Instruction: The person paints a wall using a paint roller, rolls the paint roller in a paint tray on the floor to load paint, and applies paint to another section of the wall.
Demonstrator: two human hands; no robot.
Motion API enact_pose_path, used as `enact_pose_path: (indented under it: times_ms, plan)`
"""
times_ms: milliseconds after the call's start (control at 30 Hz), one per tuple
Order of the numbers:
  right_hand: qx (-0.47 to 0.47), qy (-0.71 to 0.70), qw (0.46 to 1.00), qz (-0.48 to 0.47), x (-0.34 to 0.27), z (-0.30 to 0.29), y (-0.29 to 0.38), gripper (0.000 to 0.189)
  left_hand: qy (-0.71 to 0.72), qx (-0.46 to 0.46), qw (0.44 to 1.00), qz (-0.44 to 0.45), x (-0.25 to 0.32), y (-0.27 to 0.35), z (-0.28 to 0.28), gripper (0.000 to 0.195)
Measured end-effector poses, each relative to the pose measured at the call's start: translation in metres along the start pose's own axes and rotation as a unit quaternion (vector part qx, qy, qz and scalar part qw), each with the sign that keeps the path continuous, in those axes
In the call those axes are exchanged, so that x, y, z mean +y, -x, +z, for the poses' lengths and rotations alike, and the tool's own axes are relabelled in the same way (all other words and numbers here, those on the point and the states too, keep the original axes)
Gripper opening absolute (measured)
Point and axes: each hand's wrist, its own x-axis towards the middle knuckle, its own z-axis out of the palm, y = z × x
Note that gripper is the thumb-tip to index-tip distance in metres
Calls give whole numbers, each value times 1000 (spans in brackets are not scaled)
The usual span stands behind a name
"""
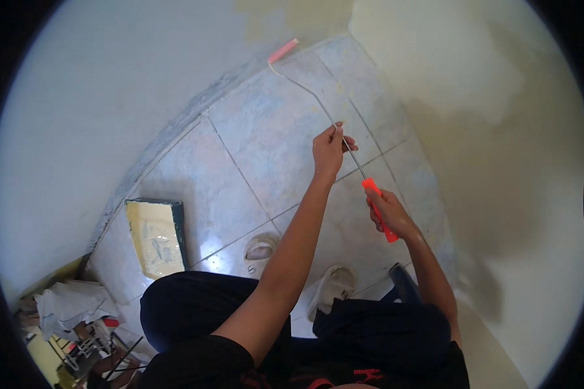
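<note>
A mini paint roller with a pink sleeve reaches up to the foot of the wall near the corner. My right hand is wrapped around its orange plastic handle. Further up, my left hand pinches the bent metal rod between thumb and fingers, the other fingers partly spread. Lower left on the tiled floor sits a dark paint tray coated with cream paint.
Walls meet at the upper right; the right-hand wall has yellowish patches. A cluttered heap with white sheeting lies at lower left. My sandalled feet rest on the tiles, near a dark blue object beside my right knee.
</note>
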Motion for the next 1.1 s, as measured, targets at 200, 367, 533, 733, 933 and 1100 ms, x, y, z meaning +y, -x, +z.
enact_pose_path:
  times_ms: [200, 367, 533, 733, 933, 1100]
  plan:
    - [-14, -15, 1000, 7, -22, -3, 4, 39, 6, 20, 1000, -12, -1, -6, -3, 36]
    - [-25, -5, 999, -24, -64, -4, 39, 36, 49, 21, 999, 3, 27, 4, 11, 32]
    - [-17, -14, 997, -70, -84, 6, 89, 33, 77, -20, 995, 59, 83, 44, 32, 32]
    - [-6, -10, 999, -40, -90, 12, 81, 32, 34, 5, 997, 65, 76, 29, 26, 30]
    - [9, -4, 1000, -22, -88, 6, 55, 34, -18, -18, 999, 23, 55, -2, 11, 30]
    - [-24, -5, 999, -46, -105, -2, 117, 34, 39, -57, 994, 86, 101, 52, 40, 28]
